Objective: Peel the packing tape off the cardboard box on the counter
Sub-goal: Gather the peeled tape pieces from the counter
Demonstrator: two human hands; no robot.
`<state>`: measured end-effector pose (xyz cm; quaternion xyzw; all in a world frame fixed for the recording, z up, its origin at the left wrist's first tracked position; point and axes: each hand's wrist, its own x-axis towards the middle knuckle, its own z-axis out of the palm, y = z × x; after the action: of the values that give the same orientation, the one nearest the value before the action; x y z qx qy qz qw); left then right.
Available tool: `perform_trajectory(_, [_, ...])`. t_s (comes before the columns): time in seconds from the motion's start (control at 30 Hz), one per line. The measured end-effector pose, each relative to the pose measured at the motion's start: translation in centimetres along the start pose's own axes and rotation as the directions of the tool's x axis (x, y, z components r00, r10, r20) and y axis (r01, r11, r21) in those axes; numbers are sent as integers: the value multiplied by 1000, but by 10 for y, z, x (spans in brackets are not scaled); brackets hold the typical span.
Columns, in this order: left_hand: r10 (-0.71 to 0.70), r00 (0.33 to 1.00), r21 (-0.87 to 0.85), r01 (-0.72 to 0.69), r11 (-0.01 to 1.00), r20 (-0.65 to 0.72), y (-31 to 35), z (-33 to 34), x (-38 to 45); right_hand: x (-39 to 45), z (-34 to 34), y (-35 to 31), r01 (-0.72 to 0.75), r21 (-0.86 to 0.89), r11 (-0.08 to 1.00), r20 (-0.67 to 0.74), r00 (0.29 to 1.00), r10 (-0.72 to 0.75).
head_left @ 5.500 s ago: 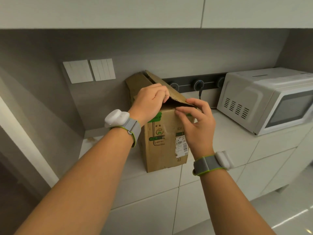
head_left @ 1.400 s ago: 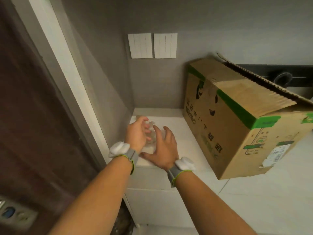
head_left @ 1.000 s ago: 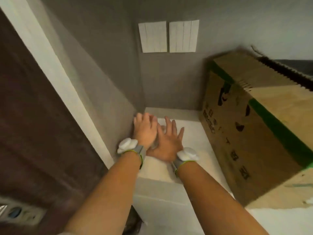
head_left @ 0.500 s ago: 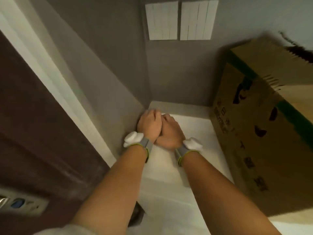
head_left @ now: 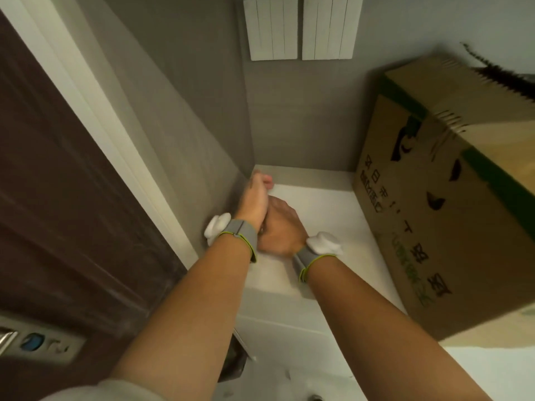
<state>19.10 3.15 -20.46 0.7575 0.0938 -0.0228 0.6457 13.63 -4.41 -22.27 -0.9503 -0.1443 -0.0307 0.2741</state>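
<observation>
I have both hands at the counter's (head_left: 318, 204) back-left corner; left hand (head_left: 256, 198) curled, right hand (head_left: 279, 224) under it; whether the fingers hold tape I cannot tell; cardboard box (head_left: 451, 215) stands right; I would press any wad down firmly.

A white counter (head_left: 324, 204) runs into a corner formed by grey-brown walls (head_left: 289, 117), where two white multi-rocker switch plates (head_left: 299, 27) hang side by side high on the back wall. To the left, a white door frame (head_left: 95, 117) borders a dark brown door (head_left: 49, 180) fitted with a metal lock plate (head_left: 37, 341) bearing a blue button. White cabinet fronts (head_left: 278, 334) sit below the counter edge under soft, even indoor light.
</observation>
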Motion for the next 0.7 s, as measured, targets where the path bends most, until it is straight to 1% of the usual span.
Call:
perform_trajectory(0.07, [-45, 999, 196, 43, 980, 8, 6, 0, 0, -1, 2, -4, -13, -36, 999, -60, 998, 10])
perform_trajectory(0.1, [-54, 999, 261, 53, 964, -4, 9, -1, -1, -1, 4, -6, -33, -24, 999, -83, 996, 30])
perform_trajectory(0.2, [7, 999, 286, 3, 958, -36, 17, 1, -5, 3, 11, -8, -109, 162, 981, -196, 970, 140])
perform_trajectory(0.23, [24, 999, 288, -11, 957, -42, 18, 2, -9, 4, 12, -8, -120, 196, 973, -203, 966, 160])
perform_trajectory(0.3, [39, 998, 297, -22, 954, -51, 17, 2, -15, 6, 11, -7, -130, 210, 969, -180, 969, 169])
perform_trajectory(0.4, [38, 996, 277, -14, 961, -82, 12, -5, -26, 7, 10, -9, -146, 85, 986, -120, 981, 156])
perform_trajectory(0.43, [46, 995, 264, -22, 964, -85, 10, -8, -29, 4, 7, -12, -163, 36, 986, -124, 978, 166])
perform_trajectory(0.47, [42, 996, 246, -21, 969, -82, 5, -9, -30, 4, 4, -13, -183, 33, 983, -139, 973, 185])
perform_trajectory(0.5, [38, 997, 215, -22, 976, -74, 1, -10, -31, 2, 2, -13, -192, 78, 978, -155, 967, 202])
perform_trajectory(0.57, [66, 997, 115, -62, 991, -33, -9, -11, -38, -7, -4, -13, -170, 243, 955, -166, 963, 214])
perform_trajectory(0.63, [93, 996, 16, -93, 995, 12, -12, -12, -47, -17, -11, -12, -157, 408, 899, -156, 959, 238])
perform_trajectory(0.7, [71, 996, -105, -66, 992, 52, -12, -11, -58, -25, -15, -13, -157, 528, 835, -158, 947, 278])
